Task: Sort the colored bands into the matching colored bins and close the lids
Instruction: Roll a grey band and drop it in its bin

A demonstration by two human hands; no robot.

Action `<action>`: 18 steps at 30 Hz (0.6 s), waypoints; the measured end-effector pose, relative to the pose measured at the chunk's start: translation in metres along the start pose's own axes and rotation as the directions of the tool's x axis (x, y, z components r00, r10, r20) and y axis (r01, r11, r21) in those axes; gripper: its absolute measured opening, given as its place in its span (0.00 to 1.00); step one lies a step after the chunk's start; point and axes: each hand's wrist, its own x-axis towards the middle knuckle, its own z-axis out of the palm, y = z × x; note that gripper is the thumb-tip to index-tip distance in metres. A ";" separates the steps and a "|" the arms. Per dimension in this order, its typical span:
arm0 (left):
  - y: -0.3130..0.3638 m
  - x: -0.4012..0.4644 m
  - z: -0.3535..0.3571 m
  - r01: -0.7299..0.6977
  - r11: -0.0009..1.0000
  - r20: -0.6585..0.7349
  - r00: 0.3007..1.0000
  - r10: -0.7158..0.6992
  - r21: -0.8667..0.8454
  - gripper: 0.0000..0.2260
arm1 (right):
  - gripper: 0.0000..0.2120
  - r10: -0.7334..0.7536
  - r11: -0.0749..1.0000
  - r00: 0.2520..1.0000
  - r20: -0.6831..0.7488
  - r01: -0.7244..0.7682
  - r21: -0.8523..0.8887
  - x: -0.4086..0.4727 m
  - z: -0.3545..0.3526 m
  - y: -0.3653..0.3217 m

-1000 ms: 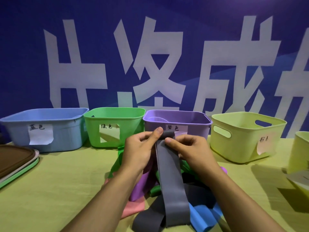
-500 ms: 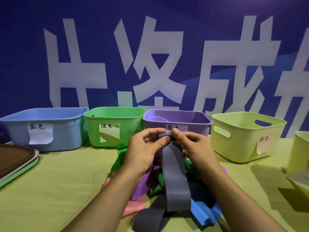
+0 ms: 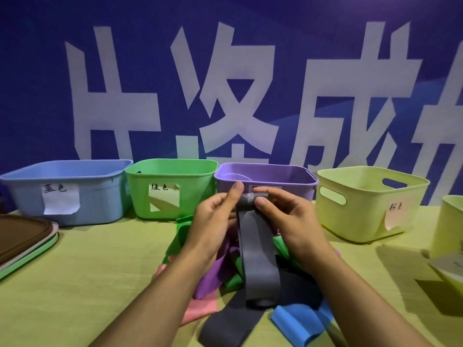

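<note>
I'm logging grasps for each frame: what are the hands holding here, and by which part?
Both the left hand and right hand pinch the grey band at its top end; the rest hangs down.

Two bare forearms enter from the bottom edge, no sleeves in view up to the frame border. Left hand [image 3: 213,221] and right hand [image 3: 290,219] both bare: no gloves, rings, watch or wristbands. Fingers [image 3: 236,190] show short trimmed nails, unpainted; nothing else of the person in view.
</note>
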 end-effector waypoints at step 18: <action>-0.008 0.001 -0.001 -0.097 0.988 0.081 0.993 0.087 0.122 0.15 | 0.23 0.174 0.984 0.985 -0.017 -0.173 0.031 0.000 0.002 0.002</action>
